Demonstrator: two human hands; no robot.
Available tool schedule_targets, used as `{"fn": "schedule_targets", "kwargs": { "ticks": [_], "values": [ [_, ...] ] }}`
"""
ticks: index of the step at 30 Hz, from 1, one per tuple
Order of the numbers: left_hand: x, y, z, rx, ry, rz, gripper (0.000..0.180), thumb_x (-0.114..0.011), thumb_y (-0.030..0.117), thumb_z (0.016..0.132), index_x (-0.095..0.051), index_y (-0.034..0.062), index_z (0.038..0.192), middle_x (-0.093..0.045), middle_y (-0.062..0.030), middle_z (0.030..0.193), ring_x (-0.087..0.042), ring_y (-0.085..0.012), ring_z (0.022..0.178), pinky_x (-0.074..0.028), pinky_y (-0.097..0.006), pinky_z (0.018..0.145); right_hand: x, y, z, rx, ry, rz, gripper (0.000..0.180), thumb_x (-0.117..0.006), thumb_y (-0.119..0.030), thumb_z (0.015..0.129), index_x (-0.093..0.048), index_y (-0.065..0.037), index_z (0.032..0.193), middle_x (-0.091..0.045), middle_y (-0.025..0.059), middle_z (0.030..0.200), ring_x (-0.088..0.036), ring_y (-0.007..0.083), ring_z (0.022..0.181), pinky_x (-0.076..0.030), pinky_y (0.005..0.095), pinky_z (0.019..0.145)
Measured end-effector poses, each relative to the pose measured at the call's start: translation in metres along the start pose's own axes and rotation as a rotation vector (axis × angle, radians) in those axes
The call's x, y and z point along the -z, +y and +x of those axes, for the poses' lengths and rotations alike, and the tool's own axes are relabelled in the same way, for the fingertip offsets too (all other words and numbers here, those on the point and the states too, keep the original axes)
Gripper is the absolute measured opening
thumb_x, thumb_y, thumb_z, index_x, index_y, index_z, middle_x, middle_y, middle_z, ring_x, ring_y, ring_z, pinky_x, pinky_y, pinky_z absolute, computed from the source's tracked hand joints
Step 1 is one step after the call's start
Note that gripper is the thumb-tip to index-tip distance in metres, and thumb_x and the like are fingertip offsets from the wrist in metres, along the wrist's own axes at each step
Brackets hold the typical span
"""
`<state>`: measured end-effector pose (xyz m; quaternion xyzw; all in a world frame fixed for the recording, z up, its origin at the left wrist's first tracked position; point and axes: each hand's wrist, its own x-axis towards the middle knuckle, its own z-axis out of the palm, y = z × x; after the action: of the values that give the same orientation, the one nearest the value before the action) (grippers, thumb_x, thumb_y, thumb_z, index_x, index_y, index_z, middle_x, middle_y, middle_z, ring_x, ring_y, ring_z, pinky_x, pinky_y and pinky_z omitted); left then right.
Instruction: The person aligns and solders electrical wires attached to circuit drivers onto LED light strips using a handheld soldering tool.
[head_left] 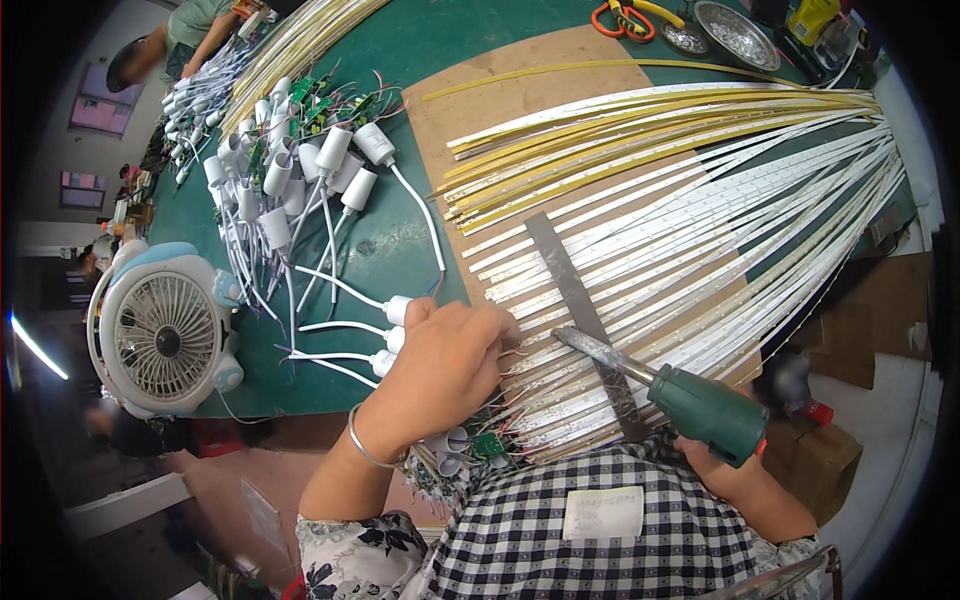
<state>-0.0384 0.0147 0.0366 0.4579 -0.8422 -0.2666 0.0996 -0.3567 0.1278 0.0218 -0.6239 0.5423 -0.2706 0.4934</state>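
My left hand (445,355) is closed in a pinch at the left ends of a row of LED strips (640,265), where thin wires (512,352) show by its fingertips. White plastic caps with cables (385,335) lie right beside its knuckles. My right hand (715,465), partly hidden, grips a soldering iron (705,410) with a green handle. Its metal tip points left, over the strip ends just right of my left fingers. A flat dark metal bar (580,305) lies across the strips, and the iron's barrel passes above it.
A white and blue fan (165,335) stands at the left edge of the green table (390,225). White caps and green circuit boards (320,105) are heaped behind it. Orange-handled scissors (625,18) and a metal dish (738,35) lie at the back. Another person (195,35) is at far left.
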Motion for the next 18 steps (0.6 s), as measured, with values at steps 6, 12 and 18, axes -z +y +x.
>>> {"fn": "schedule_targets", "kwargs": {
  "ticks": [6,12,18],
  "values": [
    [0.006,0.008,0.003,0.063,-0.071,0.023,0.022,-0.066,0.004,0.079,-0.059,0.0119,0.098,-0.064,-0.0019,0.082,-0.061,-0.0216,0.078,-0.032,-0.036,0.076,-0.005,0.007,-0.005,-0.035,0.098,0.061,0.033,-0.070,-0.013,0.083,-0.066,-0.002,0.114,-0.066,0.0135,0.115,-0.056,0.0310,0.111,-0.044,0.0405,0.095],
    [0.010,0.001,0.006,0.029,-0.133,-0.006,0.023,-0.069,0.006,0.080,-0.061,0.0133,0.100,-0.064,0.0003,0.082,-0.060,-0.0201,0.082,-0.031,-0.036,0.079,-0.002,0.004,-0.002,-0.035,0.040,0.021,0.032,-0.069,-0.013,0.083,-0.067,-0.003,0.113,-0.066,0.0132,0.114,-0.057,0.0321,0.109,-0.044,0.0420,0.095],
    [0.008,-0.005,0.004,-0.005,-0.076,-0.088,0.025,-0.072,0.008,0.078,-0.065,0.0149,0.101,-0.065,0.0040,0.084,-0.056,-0.0172,0.089,-0.029,-0.035,0.086,0.000,0.000,0.000,-0.027,0.039,0.004,0.030,-0.068,-0.015,0.084,-0.067,-0.003,0.112,-0.067,0.0132,0.113,-0.058,0.0326,0.108,-0.044,0.0425,0.094]
  ]
}}
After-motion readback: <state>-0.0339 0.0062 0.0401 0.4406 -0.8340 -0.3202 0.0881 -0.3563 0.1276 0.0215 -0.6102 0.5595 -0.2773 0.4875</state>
